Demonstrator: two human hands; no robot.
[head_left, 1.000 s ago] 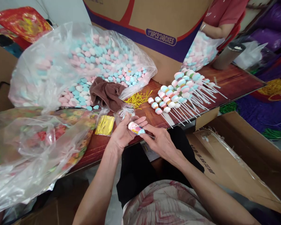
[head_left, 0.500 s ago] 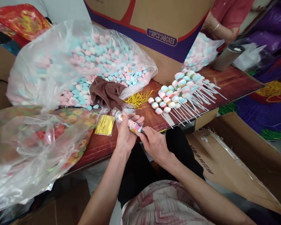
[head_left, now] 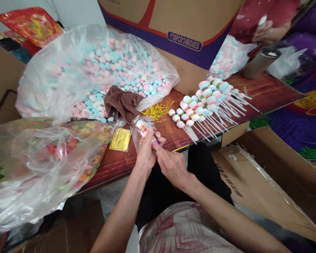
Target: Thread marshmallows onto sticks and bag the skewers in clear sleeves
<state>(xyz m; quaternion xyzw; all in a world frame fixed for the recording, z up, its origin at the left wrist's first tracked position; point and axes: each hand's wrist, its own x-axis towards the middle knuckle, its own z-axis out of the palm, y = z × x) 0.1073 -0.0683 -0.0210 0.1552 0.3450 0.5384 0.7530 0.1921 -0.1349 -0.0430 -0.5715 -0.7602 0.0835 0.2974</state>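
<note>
a candy skewer point(head_left: 142, 127) with soft, rounded pieces in white, orange and pink sits in a clear, printed plastic sleeve between the two hands, over the near edge of the reddish, wood-grained table point(head_left: 171, 136). the left hand point(head_left: 144, 150) has its thumb and fingers closed around the middle of it; the right hand point(head_left: 173, 164) pinches the lower end, its knuckles hiding the stick and exactly what the fingertips grip. just beyond lie thin, shiny gold ties point(head_left: 158, 111) in a loose heap, a flat, glossy packet point(head_left: 120, 140) of more, and a crumpled brown cloth point(head_left: 123, 104). to the right, finished-looking skewers point(head_left: 200, 105) overlap in a bank, straight white sticks outward, too layered to count. behind the cloth a big, filmy bag point(head_left: 42, 88) blurs its pebble-shaped pastel candies; a cardboard carton point(head_left: 173, 15) is cut off above. a co-worker's hand point(head_left: 265, 35) holds something white, hard to make out.
</note>
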